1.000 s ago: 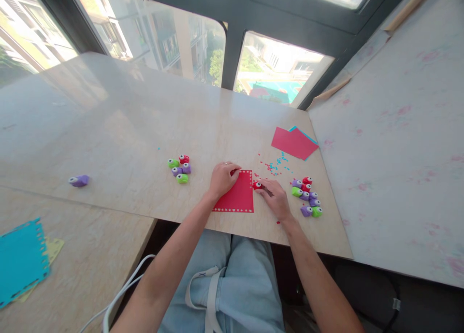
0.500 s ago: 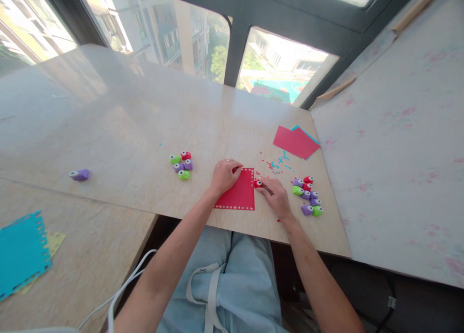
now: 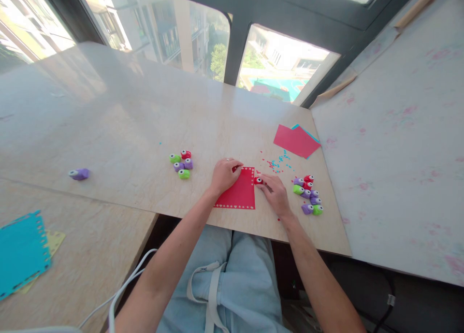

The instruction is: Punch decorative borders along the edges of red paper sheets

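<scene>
A red sheet of paper [image 3: 239, 193] lies on the tabletop, with small punched shapes along its top, bottom and part of its right edge. My left hand [image 3: 225, 175] rests on its upper left part, fingers curled and closed on the paper near the top edge. My right hand [image 3: 274, 190] grips a small red craft punch [image 3: 258, 180] between thumb and fingers. The punch sits at the sheet's right edge, in its upper part. Red and blue paper bits [image 3: 278, 165] lie scattered just beyond my right hand.
Several coloured punches [image 3: 307, 195] cluster at the right, and another group [image 3: 181, 165] stands left of the sheet. A lone purple punch [image 3: 79, 174] lies far left. Red and blue sheets [image 3: 297, 140] rest at the back right. A blue punched sheet [image 3: 21, 255] overlaps a yellow one at the lower left.
The red punch in my right hand has shifted very slightly away from me along the sheet's right edge. My left hand stays in place on the paper.
</scene>
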`<action>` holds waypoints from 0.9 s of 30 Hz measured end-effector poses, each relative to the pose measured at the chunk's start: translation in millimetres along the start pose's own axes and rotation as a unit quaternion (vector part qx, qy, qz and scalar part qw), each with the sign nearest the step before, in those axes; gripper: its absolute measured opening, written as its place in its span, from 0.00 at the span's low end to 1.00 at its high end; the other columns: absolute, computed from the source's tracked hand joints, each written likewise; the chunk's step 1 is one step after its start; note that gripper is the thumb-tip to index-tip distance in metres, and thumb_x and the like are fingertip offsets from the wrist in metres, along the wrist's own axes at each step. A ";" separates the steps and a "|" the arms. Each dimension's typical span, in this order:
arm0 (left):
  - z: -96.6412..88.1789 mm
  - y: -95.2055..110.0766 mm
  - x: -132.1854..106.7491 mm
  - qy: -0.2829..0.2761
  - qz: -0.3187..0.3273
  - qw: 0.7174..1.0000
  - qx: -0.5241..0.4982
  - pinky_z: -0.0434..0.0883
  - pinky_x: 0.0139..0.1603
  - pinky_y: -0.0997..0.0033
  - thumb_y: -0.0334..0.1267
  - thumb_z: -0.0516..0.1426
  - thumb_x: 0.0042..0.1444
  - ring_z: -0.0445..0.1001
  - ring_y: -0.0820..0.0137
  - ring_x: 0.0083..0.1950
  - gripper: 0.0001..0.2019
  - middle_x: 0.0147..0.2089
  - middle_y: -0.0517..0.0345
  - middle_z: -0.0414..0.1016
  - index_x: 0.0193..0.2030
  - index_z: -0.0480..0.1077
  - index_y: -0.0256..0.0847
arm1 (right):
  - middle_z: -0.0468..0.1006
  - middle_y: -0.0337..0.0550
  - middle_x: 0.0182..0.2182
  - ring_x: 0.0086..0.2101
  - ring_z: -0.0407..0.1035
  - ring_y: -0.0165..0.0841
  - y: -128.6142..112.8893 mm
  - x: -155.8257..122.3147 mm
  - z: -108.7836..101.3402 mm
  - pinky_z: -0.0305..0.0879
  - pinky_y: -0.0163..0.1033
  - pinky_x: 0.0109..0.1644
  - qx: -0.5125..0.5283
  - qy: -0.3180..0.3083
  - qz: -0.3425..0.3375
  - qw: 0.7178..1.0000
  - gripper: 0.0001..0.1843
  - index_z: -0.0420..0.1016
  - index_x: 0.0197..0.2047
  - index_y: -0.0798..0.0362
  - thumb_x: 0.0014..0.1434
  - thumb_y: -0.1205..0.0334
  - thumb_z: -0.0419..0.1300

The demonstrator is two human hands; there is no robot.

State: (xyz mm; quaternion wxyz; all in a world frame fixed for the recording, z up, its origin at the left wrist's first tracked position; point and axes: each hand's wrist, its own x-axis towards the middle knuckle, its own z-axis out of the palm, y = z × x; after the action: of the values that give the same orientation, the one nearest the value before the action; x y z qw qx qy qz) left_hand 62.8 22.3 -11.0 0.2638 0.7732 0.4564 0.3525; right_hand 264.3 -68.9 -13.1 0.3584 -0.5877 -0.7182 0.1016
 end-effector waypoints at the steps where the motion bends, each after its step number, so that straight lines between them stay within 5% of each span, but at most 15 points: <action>1: -0.1 -0.2 0.0 0.001 0.001 1.000 -0.001 0.70 0.49 0.64 0.30 0.58 0.57 0.76 0.65 0.42 0.09 0.39 0.53 0.81 0.40 0.80 0.41 | 0.81 0.48 0.47 0.49 0.73 0.43 -0.1 0.5 -0.1 0.68 0.53 0.57 0.000 0.002 -0.002 1.000 0.14 0.79 0.52 0.45 0.65 0.58 0.58; 27: 1.4 -2.1 -0.4 0.009 0.002 1.000 -0.007 0.70 0.49 0.64 0.29 0.58 0.57 0.76 0.66 0.43 0.09 0.39 0.54 0.82 0.41 0.79 0.41 | 0.82 0.49 0.45 0.47 0.74 0.42 3.9 -2.1 1.7 0.70 0.53 0.54 0.023 0.026 -0.036 0.999 0.14 0.79 0.52 0.47 0.66 0.58 0.58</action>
State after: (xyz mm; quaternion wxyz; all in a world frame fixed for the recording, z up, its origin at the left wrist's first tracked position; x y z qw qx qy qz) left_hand 62.6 22.7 -13.6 0.2651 0.7688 0.4548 0.3629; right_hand 266.3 -69.3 -17.4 0.3936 -0.5551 -0.7272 0.0901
